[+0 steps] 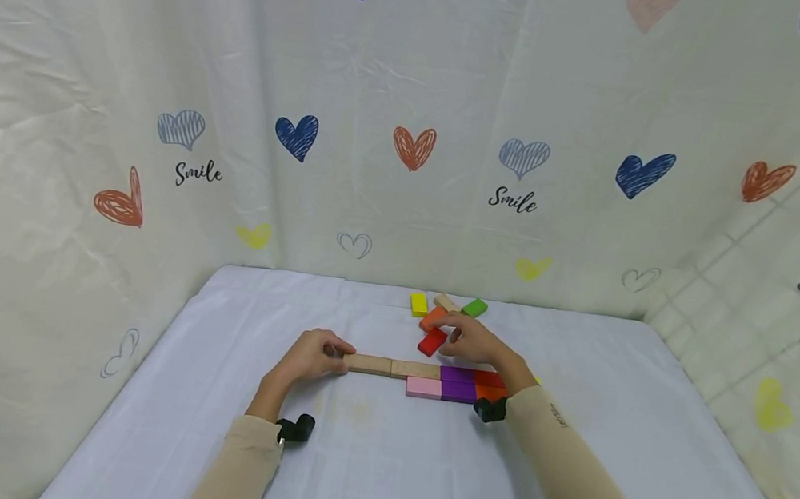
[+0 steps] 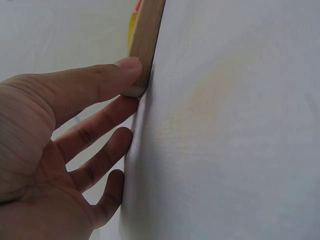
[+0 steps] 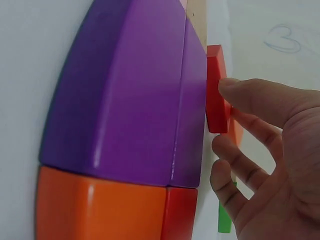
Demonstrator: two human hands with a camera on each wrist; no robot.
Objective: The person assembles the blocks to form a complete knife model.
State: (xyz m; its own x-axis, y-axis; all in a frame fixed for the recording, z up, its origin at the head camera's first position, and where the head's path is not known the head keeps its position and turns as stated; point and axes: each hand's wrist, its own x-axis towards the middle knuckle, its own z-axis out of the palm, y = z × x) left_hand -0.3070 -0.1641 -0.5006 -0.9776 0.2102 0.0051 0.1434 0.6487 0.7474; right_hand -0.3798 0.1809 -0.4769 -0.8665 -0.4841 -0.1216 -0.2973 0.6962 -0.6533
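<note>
My left hand [image 1: 313, 354] pinches the left end of a plain wooden block [image 1: 369, 365], with the thumb on its face in the left wrist view. A second wooden block [image 1: 415, 371] continues that row, then a purple block [image 1: 456, 374] and a red one partly behind the right wrist. In front of them lie a pink block [image 1: 423, 388], another purple block [image 1: 458, 392] and an orange block [image 1: 490, 392]. Behind the row, my right hand [image 1: 474, 343] holds a loose red block [image 3: 216, 90] between thumb and a finger mostly hidden behind it.
Beyond the right hand lie loose blocks: an orange one [image 1: 432, 318], a yellow one [image 1: 419, 305], a wooden one [image 1: 446, 303] and a green one [image 1: 475, 308]. White cloth [image 1: 350, 470] covers the table, and a heart-printed curtain [image 1: 404, 210] hangs behind it.
</note>
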